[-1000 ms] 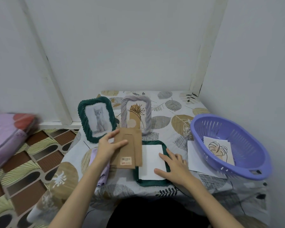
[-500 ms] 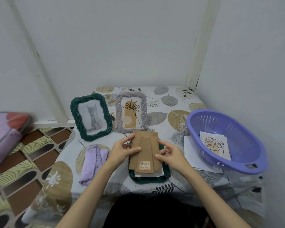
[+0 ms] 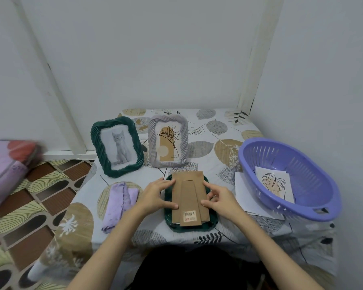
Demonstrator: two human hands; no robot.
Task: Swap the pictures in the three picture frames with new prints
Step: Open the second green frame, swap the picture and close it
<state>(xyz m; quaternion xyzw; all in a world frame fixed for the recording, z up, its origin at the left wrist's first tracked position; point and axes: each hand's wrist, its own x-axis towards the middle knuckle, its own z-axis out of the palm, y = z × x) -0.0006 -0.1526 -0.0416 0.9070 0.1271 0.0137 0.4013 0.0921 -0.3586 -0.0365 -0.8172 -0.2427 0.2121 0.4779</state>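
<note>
A dark green frame [image 3: 169, 217] lies face down near the table's front edge. A brown cardboard backing board [image 3: 189, 195] with a barcode sticker rests on it. My left hand [image 3: 158, 194] grips the board's left edge and my right hand [image 3: 219, 196] grips its right edge. Behind stand a green frame with a cat picture [image 3: 117, 147] and a grey-lilac frame with a plant print [image 3: 168, 141]. A leaf print [image 3: 275, 185] lies in the purple basket [image 3: 289, 176].
White sheets [image 3: 242, 193] lie partly under the basket. A folded lilac cloth [image 3: 118, 204] lies left of the flat frame. Walls close the table at the back and right. Patterned flooring and a pink bundle [image 3: 6, 164] are to the left.
My left hand carried the backing board from the left onto the flat frame, covering the white print. My right hand moved from the print to the board's right edge.
</note>
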